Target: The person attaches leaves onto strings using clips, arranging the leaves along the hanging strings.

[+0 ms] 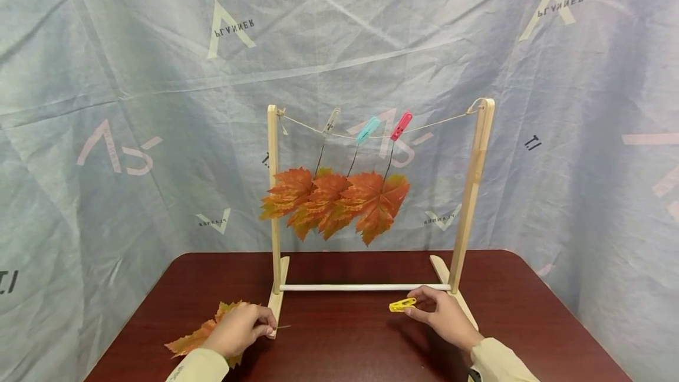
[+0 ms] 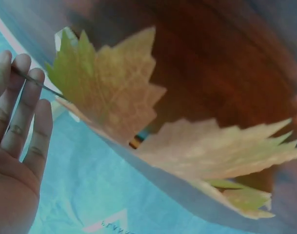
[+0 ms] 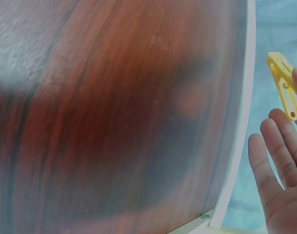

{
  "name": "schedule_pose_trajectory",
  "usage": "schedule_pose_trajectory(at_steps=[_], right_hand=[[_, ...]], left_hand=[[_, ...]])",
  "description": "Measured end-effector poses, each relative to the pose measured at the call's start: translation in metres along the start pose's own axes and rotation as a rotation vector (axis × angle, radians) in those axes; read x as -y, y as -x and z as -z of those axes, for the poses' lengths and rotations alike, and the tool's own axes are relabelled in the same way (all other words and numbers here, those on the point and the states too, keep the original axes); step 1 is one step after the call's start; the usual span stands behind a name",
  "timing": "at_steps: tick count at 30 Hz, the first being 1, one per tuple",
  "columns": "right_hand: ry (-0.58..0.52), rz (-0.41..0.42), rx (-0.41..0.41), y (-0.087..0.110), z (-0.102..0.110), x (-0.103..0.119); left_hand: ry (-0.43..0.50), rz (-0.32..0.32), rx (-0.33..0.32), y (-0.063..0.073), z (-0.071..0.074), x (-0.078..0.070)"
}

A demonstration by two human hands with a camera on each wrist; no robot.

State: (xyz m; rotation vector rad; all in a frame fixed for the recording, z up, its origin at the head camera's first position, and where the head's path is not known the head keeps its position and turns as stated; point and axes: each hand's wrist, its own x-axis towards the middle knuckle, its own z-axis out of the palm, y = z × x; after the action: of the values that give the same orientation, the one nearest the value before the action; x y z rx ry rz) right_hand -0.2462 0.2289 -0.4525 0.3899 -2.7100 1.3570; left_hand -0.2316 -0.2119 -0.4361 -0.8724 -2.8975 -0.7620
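By its thin stem, an orange and yellow-green artificial leaf (image 2: 119, 80) is pinched between the thumb and fingers of my left hand (image 1: 241, 329). The leaf spreads out behind and beneath that hand at the table's left side. My right hand (image 1: 442, 314) holds a yellow clothespin (image 1: 402, 305) by one end, between thumb and fingertips. In the right wrist view the yellow clothespin (image 3: 284, 85) appears at the right edge, with the thumb partly cut off. Both hands are low over the table, in front of the wooden rack (image 1: 472, 193).
A string (image 1: 440, 124) sags between the rack's posts. Three orange leaves (image 1: 373, 199) hang from it by grey, turquoise (image 1: 368, 129) and red clothespins (image 1: 401, 126). A white crossbar (image 1: 361, 287) joins the feet on the dark red table (image 1: 339, 346). Grey printed cloth (image 1: 371, 34) hangs behind.
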Motion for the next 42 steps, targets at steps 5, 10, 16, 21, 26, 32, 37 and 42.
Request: schedule_pose_trajectory(at_steps=[5, 10, 16, 21, 26, 32, 37, 42], right_hand=[[-0.019, 0.037, 0.022, -0.003, 0.001, 0.005], [-0.041, 0.056, 0.024, -0.003, 0.004, 0.013], [-0.022, 0.047, -0.022, -0.004, 0.013, 0.024], [-0.019, 0.020, -0.004, -0.007, 0.023, 0.031], [0.017, 0.055, -0.012, -0.011, 0.032, 0.037], [0.034, 0.087, -0.010, -0.018, 0.043, 0.047], [0.053, 0.100, -0.017, -0.022, 0.052, 0.058], [0.079, 0.125, -0.031, -0.025, 0.063, 0.069]], left_hand=[[0.035, -0.033, 0.014, -0.005, 0.005, -0.006], [0.034, -0.042, 0.015, -0.011, 0.009, -0.015], [0.010, -0.023, 0.028, -0.017, 0.015, -0.027], [0.015, -0.006, 0.039, -0.024, 0.019, -0.036], [0.042, 0.000, 0.031, -0.030, 0.023, -0.045], [0.102, 0.000, -0.021, -0.036, 0.029, -0.055], [0.136, 0.000, -0.069, -0.041, 0.032, -0.064], [0.181, 0.006, -0.109, -0.047, 0.035, -0.073]])
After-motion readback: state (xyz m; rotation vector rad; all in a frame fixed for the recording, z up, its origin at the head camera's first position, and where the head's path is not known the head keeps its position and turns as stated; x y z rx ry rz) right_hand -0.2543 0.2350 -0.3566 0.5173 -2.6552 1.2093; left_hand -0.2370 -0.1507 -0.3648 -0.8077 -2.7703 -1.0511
